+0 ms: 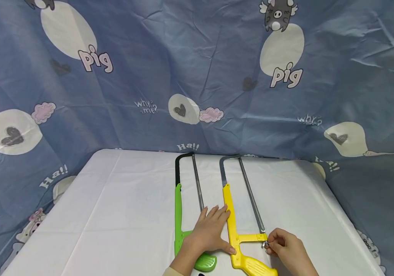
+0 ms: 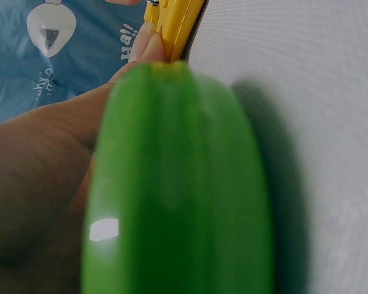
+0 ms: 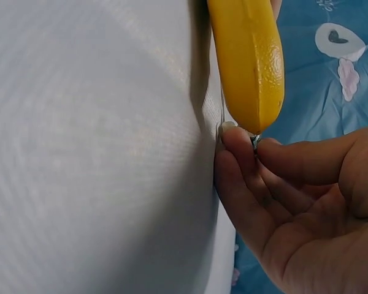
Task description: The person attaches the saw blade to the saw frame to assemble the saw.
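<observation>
A yellow-framed hacksaw [image 1: 231, 226] lies on the white table, its blade side to the right. My left hand [image 1: 208, 232] rests across it from the left, with fairly straight fingers and the thumb touching the yellow frame. Beneath that hand and wrist, a green-framed hacksaw [image 1: 178, 207] is partly covered; its green handle [image 2: 172, 184] looms large in the left wrist view. With thumb and fingertips, my right hand [image 1: 288, 247] pinches the small metal wing nut [image 1: 265, 244] at the blade's near end. Below the yellow handle [image 3: 248, 67], the right wrist view shows that nut mostly hidden by fingers.
The white tablecloth [image 1: 114, 214] spreads to both sides of the saws. Behind the table hangs a blue patterned cloth [image 1: 210, 69]. A small dark object [image 1: 201, 274] peeks in at the bottom edge of the head view.
</observation>
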Demonstrator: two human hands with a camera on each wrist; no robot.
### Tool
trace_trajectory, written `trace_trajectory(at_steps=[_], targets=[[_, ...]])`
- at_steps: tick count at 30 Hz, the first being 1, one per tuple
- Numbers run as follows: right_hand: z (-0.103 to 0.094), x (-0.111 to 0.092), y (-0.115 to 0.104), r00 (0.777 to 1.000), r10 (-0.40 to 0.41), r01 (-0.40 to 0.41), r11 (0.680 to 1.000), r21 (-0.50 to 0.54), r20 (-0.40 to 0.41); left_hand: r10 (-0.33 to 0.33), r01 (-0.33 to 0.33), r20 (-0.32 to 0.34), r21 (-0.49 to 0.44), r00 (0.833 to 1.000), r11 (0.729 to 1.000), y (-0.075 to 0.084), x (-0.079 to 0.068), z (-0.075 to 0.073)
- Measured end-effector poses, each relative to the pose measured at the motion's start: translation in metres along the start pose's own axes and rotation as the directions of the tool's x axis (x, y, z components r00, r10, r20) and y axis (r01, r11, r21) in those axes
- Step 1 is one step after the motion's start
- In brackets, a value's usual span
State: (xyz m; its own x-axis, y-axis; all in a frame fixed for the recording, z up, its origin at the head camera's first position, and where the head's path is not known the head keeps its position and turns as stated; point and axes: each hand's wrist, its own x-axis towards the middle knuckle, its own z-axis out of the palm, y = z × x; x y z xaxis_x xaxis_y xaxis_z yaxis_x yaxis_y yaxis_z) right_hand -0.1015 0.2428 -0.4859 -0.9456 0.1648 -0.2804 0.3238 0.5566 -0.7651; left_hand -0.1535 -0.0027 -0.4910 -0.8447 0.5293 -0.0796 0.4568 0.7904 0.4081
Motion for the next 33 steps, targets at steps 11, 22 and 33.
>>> trace_trajectory(at_steps=[11, 22, 33], targets=[[0.001, 0.001, -0.004, 0.993, -0.085, 0.060, 0.956, -0.287, -0.077, -0.003, 0.003, 0.004, -0.009, 1.000, 1.000, 0.000, 0.000, 0.000], [0.005, -0.003, -0.009, 0.996, -0.048, 0.023, 0.956, -0.292, -0.079, 0.002, -0.002, -0.001, -0.007, 1.000, 1.000, -0.001, 0.001, 0.000], [0.010, -0.001, -0.011, 0.998, 0.004, -0.022, 0.949, -0.314, -0.058, 0.006, -0.005, 0.001, -0.021, 1.000, 1.000, 0.000, 0.000, -0.001]])
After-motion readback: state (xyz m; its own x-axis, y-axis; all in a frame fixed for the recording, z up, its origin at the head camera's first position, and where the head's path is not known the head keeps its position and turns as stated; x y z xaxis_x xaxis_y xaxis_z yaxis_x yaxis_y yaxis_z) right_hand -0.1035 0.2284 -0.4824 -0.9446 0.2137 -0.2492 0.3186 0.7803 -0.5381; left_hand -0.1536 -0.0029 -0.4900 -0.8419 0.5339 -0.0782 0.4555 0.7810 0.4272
